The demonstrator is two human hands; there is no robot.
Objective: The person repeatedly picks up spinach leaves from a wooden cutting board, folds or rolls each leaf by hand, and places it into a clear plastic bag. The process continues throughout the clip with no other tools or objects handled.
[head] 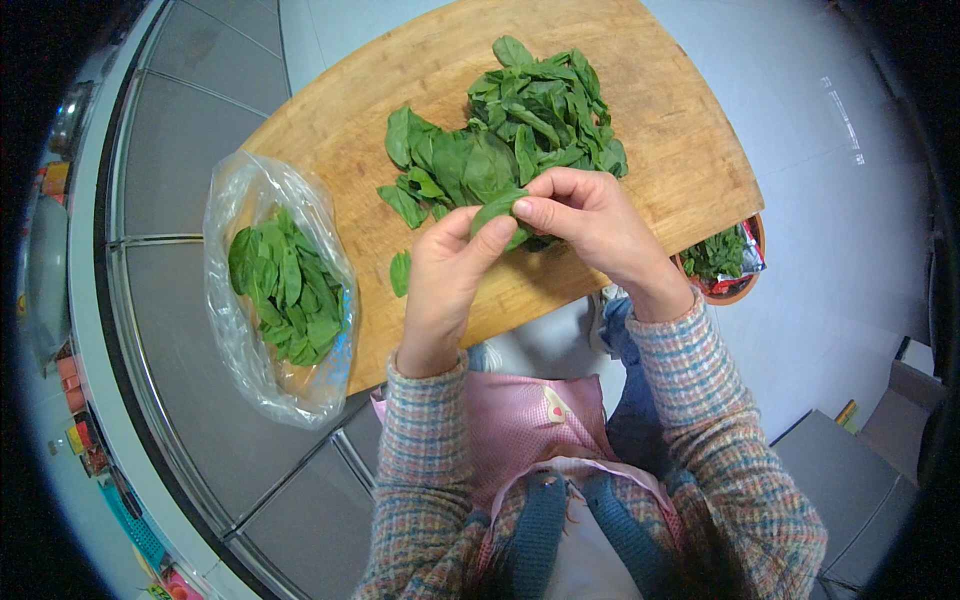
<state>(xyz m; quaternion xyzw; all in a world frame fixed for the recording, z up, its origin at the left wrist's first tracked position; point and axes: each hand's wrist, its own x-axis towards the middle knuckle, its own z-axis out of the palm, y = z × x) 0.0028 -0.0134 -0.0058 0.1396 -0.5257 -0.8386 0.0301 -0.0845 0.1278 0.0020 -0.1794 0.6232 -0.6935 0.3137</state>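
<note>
Between my two hands, just above the near side of a wooden board (667, 112), is a green leaf (496, 206). My left hand (457, 262) pinches its left end between thumb and fingers. At the leaf's right end, the thumb and forefinger of my right hand (589, 221) grip it. Beyond my hands lies a heap of leafy greens (540, 112), its near edge partly hidden by them. A single loose leaf (400, 273) rests on the board beside my left hand. Left of it, a clear plastic bag (232, 330) stands with its mouth spread, holding picked leaves (289, 292).
Below the board's right corner, a round bin (759, 232) on the floor holds green scraps and a wrapper. Grey cabinet fronts (187, 315) run along the left under a counter (94, 285) with various items. A grey box-like piece (832, 472) stands at lower right.
</note>
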